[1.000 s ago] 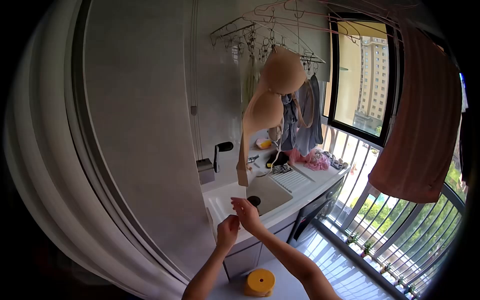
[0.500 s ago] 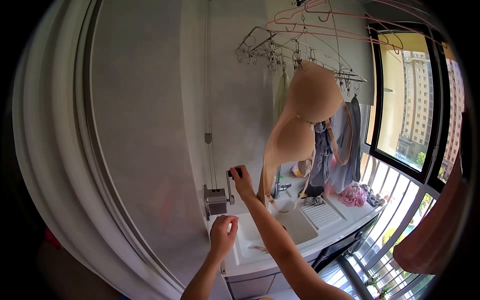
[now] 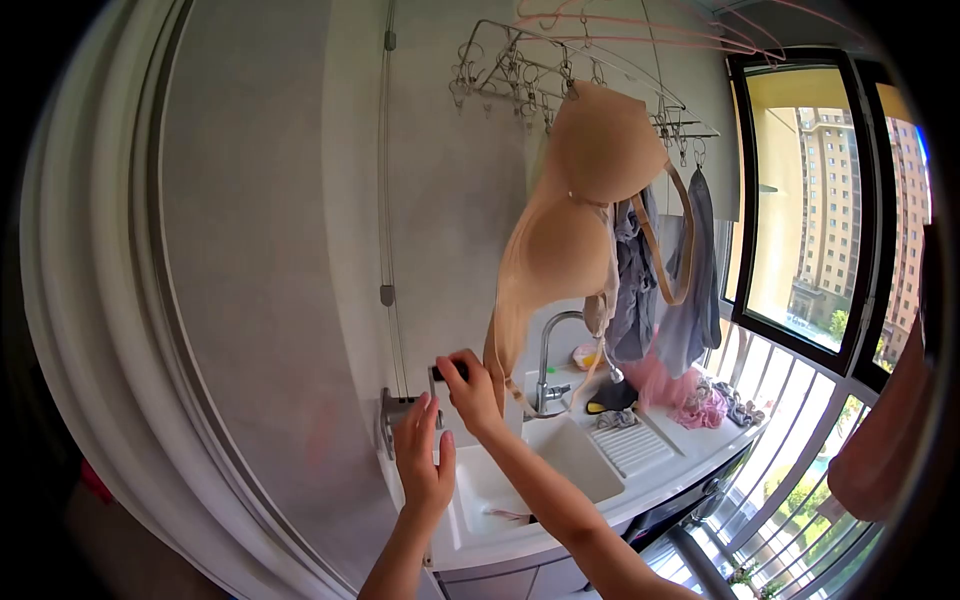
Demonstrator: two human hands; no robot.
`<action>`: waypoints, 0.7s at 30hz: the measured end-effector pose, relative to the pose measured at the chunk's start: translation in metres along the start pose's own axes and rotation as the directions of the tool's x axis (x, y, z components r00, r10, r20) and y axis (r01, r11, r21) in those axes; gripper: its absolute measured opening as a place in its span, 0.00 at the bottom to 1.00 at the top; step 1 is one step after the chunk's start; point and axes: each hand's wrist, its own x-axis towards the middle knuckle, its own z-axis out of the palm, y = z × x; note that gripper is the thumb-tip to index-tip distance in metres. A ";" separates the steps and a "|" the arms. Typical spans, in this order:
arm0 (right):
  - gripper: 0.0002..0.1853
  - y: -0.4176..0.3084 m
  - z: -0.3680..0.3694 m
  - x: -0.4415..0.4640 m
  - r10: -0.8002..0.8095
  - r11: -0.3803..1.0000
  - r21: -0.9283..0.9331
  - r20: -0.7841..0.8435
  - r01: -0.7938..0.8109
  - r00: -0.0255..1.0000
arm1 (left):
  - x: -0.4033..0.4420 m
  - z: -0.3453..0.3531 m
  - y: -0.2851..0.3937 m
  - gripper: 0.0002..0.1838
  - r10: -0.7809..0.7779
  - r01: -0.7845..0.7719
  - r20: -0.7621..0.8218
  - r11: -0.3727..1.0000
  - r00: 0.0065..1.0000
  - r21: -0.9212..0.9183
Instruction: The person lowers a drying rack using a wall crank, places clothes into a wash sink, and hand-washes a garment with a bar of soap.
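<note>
Right hand (image 3: 472, 392) gripping crank handle (image 3: 438, 374), left hand (image 3: 424, 468) below

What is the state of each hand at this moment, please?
Left hand: open, fingers extended, nothing visible in it.
Right hand: closed around the black crank handle.

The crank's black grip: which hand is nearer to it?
Right. The right hand is closed around the black grip; the left hand is open, lower, not holding it.

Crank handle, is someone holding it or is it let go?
Held: the right hand has its fingers curled around the crank handle.
</note>
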 end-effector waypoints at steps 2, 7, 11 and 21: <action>0.14 0.061 -0.001 0.025 0.193 0.981 -0.015 0.069 -0.192 0.979 | -0.008 0.016 -0.009 0.22 -0.010 0.010 -0.006 1.000 1.000 0.003; 0.20 0.206 -0.031 -0.077 0.315 0.931 -0.219 0.080 -0.291 0.946 | -0.040 0.057 -0.036 0.17 -0.007 0.004 0.034 0.996 0.999 0.090; 0.15 0.081 -0.055 -0.157 0.455 0.886 -0.167 0.145 -0.432 0.879 | -0.063 0.047 -0.038 0.17 0.070 -0.075 0.047 0.991 0.996 0.109; 0.19 0.196 -0.025 -0.019 0.265 0.941 -0.209 -0.039 -0.267 0.963 | -0.068 0.048 -0.037 0.16 0.075 -0.064 -0.069 0.987 0.995 0.150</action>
